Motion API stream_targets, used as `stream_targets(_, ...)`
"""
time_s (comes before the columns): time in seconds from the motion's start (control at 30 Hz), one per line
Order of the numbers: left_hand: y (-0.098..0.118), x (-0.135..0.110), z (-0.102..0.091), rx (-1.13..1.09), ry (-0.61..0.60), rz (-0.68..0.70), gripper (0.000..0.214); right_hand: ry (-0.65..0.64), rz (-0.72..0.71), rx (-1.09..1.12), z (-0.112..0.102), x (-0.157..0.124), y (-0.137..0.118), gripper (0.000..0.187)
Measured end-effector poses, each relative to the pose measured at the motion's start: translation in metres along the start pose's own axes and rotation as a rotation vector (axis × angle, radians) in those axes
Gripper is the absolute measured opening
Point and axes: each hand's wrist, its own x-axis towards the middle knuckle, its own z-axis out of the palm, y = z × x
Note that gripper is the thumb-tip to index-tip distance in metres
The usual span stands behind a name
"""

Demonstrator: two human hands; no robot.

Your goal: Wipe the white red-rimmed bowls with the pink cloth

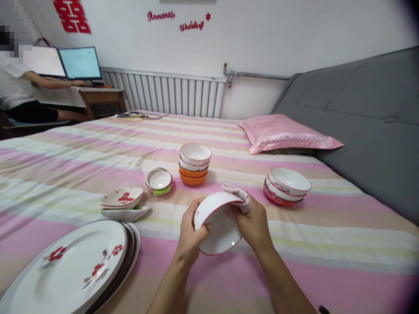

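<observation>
I see the left hand (191,235) clasping the near rim of a white, red-edged bowl (220,229), tilted above the striped bedsheet (327,244). The right hand (254,226) grips a pink cloth (240,197) against its far rim, probably pinched; its fingers are hidden.

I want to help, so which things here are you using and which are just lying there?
In hand:
bowl, held by the left hand
cloth, pressed on its rim by the right hand

Lying about on the bed:
orange bowl stack
red bowl stack
small dishes
plates
pillow
cables
</observation>
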Motion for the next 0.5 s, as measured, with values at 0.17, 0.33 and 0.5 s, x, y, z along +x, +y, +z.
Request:
stream_targets(0.17,0.005,0.000,0.011,-0.232,0.158,-0.205,0.048,-0.064,0.142,-0.056,-0.003,0.001,0.013,0.035)
stream_targets(0.33,-0.002,0.005,0.013,-0.415,0.433,-0.573,0.033,-0.046,0.203,-0.112,-0.009,0.004,0.027,0.027)
stream_targets(0.5,-0.009,0.009,0.012,-0.369,0.464,-0.618,0.037,0.228,-0.044,-0.186,-0.012,0.006,0.022,0.017)
